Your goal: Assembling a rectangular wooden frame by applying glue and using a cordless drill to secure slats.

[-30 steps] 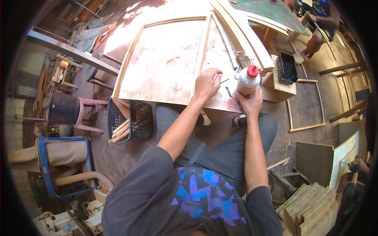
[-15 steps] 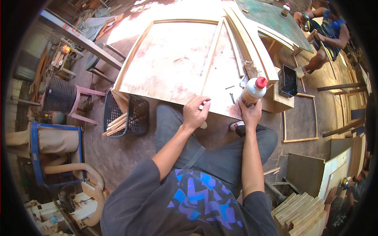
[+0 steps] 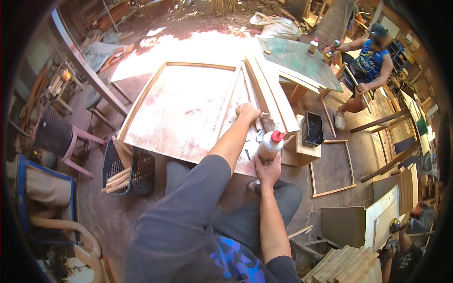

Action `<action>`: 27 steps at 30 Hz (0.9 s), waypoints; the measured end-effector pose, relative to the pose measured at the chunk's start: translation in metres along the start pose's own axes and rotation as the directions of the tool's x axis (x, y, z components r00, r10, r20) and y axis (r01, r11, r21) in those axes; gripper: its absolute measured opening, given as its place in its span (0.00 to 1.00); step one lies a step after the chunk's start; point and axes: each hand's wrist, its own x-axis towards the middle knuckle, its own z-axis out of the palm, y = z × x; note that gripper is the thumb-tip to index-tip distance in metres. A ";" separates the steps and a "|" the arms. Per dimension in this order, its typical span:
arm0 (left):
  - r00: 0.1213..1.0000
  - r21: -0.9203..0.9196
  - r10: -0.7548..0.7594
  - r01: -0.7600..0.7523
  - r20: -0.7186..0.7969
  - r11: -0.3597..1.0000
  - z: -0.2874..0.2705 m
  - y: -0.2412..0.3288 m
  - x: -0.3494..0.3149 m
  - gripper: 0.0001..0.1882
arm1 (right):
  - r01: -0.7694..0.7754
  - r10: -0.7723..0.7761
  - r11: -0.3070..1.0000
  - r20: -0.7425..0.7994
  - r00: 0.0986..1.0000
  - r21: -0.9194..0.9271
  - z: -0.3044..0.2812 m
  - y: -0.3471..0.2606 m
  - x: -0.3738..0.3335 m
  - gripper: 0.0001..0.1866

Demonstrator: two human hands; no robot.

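My right hand is wrapped round the lower part of a white glue bottle with a red cap, which stands upright at the near right corner of the wooden board. My left hand is stretched forward over the board, its fingers curled down near a narrow wood strip; whatever those fingers hold is hidden. A crumpled scrap lies just right of my left hand. Dark screws rest on the board, left of the bottle.
Long boards lie along the work surface's right side. A black tray of small parts sits to the right. A basket of wood sticks stands at left. A co-worker sits beyond the green table, holding a wood strip.
My left hand has moved from the board's near edge forward, in beside the wood strips. My right hand stays on the glue bottle. The whole view has shifted, showing more of the far yard.
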 end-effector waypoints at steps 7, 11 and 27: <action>0.982 -0.694 -0.161 0.051 -0.095 0.718 -0.035 0.000 0.001 0.17 | 0.153 -0.156 0.988 -0.103 0.982 -0.037 0.000 0.008 -0.004 0.46; 0.994 -0.994 0.044 -0.099 -0.098 0.034 -0.099 -0.002 -0.057 0.10 | 0.144 -0.144 0.990 -0.071 0.987 -0.009 0.001 0.008 -0.004 0.47; 0.963 -0.937 -0.220 -0.073 -0.155 0.343 -0.109 -0.208 -0.225 0.14 | 0.080 -0.075 0.996 -0.108 0.991 0.040 0.010 0.002 0.004 0.42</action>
